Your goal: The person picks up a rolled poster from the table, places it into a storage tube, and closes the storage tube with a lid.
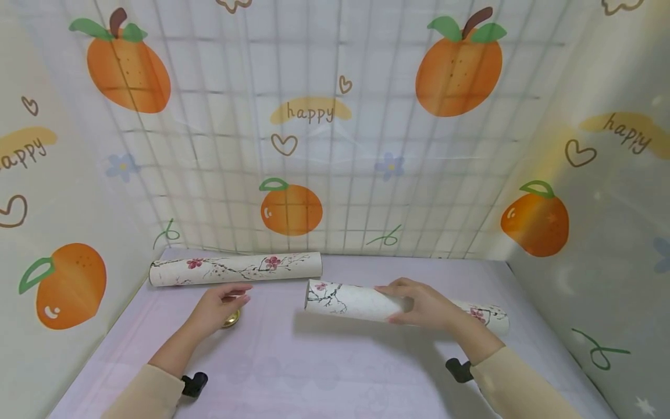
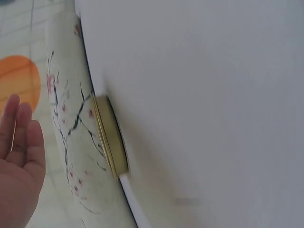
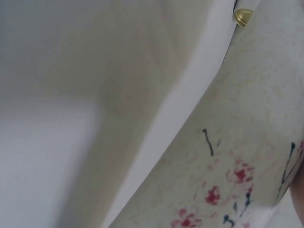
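Observation:
My right hand point(image 1: 424, 302) grips a white wallpaper-like roll point(image 1: 340, 299) with plum-blossom branches around its middle; the shadow below suggests it is off the table. In the right wrist view this roll point(image 3: 228, 147) fills the lower right, with a sliver of the hand point(image 3: 298, 194) at the edge. My left hand point(image 1: 216, 309) hovers over a shallow round gold object point(image 1: 232, 319), its kind unclear. Fingers look straight and hold nothing in the left wrist view, where the gold object point(image 2: 112, 135) stands out beside a second patterned roll point(image 2: 71, 114).
The second roll point(image 1: 235, 269) lies along the back left of the pale lilac table point(image 1: 314, 372). Curtains printed with oranges point(image 1: 291, 209) enclose the back and both sides, with a wire grid showing through behind. A black wrist device point(image 1: 195, 384) sits at the left sleeve.

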`<state>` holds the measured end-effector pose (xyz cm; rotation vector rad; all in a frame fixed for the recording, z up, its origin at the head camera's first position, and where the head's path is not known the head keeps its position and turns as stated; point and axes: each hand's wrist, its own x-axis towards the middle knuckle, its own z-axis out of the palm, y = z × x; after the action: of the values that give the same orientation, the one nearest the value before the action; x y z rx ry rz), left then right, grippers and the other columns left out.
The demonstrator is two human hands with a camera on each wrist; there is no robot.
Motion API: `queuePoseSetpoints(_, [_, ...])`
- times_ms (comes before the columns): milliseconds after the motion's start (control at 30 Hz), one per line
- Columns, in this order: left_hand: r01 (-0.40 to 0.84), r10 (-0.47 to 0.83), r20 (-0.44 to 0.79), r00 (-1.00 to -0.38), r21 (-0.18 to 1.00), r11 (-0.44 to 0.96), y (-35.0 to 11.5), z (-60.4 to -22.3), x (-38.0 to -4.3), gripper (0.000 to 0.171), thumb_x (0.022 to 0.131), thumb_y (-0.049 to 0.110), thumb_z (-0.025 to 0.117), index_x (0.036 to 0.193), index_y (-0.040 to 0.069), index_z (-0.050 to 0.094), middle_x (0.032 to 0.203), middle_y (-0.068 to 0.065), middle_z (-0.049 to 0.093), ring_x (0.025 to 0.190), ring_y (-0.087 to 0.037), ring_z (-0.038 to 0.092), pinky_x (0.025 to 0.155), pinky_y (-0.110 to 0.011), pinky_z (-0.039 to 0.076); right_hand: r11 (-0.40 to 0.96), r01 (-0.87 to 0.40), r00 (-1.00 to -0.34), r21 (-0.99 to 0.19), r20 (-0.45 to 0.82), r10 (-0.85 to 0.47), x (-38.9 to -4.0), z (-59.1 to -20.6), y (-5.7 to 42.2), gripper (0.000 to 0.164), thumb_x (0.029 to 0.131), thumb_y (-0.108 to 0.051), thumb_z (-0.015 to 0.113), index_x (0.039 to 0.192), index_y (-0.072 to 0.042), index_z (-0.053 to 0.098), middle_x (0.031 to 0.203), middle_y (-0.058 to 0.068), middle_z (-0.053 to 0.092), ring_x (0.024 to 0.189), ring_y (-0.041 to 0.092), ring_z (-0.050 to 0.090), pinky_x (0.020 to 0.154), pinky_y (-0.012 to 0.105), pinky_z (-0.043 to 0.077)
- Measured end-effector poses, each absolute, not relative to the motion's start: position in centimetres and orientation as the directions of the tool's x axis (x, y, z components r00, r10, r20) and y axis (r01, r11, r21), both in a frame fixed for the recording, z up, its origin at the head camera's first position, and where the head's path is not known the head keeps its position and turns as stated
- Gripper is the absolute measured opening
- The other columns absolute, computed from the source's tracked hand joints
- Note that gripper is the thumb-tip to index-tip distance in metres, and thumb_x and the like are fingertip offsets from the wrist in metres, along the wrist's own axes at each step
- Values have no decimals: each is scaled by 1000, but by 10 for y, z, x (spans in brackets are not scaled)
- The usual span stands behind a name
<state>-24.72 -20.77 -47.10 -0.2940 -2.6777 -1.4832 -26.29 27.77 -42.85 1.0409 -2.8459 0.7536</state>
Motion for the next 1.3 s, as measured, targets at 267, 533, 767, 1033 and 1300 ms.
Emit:
queuePoseSetpoints(267, [211, 135, 164, -977, 808, 550, -226, -473, -252, 36, 96, 27, 69, 128, 10, 68, 126, -16, 66, 117, -34, 61, 101, -49, 49, 665, -601, -784, -442, 165, -599, -262, -428, 278, 68, 80, -39, 84, 142, -27, 59, 123, -6, 61, 109, 16, 59, 90, 40, 52])
queuePoseSetpoints(533, [161, 123, 107, -987, 757, 633, -236, -478, -260, 37, 95, 33, 71, 127, 16, 69, 131, -15, 64, 121, -39, 57, 101, -53, 47, 668, -600, -786, -441, 171, -594, -261, -428, 279, 68, 79, -39, 85, 141, -28, 60, 122, -8, 61, 108, 14, 59, 90, 37, 52])
queuePoseSetpoints(767, [117, 142, 25, -990, 710, 694, -242, -478, -263, 42, 95, 30, 70, 133, 12, 65, 139, -17, 58, 126, -44, 51, 99, -59, 46, 673, -611, -782, -417, 186, -595, -261, -427, 281, 69, 79, -42, 84, 142, -29, 59, 121, -9, 61, 109, 14, 59, 91, 39, 52])
queuePoseSetpoints(1033, [36, 156, -107, -982, 703, 710, -250, -483, -267, 62, 84, 39, 82, 135, 10, 62, 138, -24, 55, 127, -43, 51, 80, -43, 57, 663, -619, -777, -421, 204, -595, -263, -429, 282, 68, 78, -38, 86, 140, -27, 61, 118, -7, 62, 104, 13, 60, 87, 35, 52])
queuePoseSetpoints(1300, [142, 255, -67, -965, 682, 717, -253, -485, -271, 60, 79, 29, 86, 129, 3, 64, 129, -24, 60, 121, -43, 55, 100, -57, 46, 680, -601, -789, -420, 180, -587, -263, -428, 280, 69, 79, -40, 85, 142, -31, 59, 121, -10, 61, 108, 13, 59, 91, 37, 51])
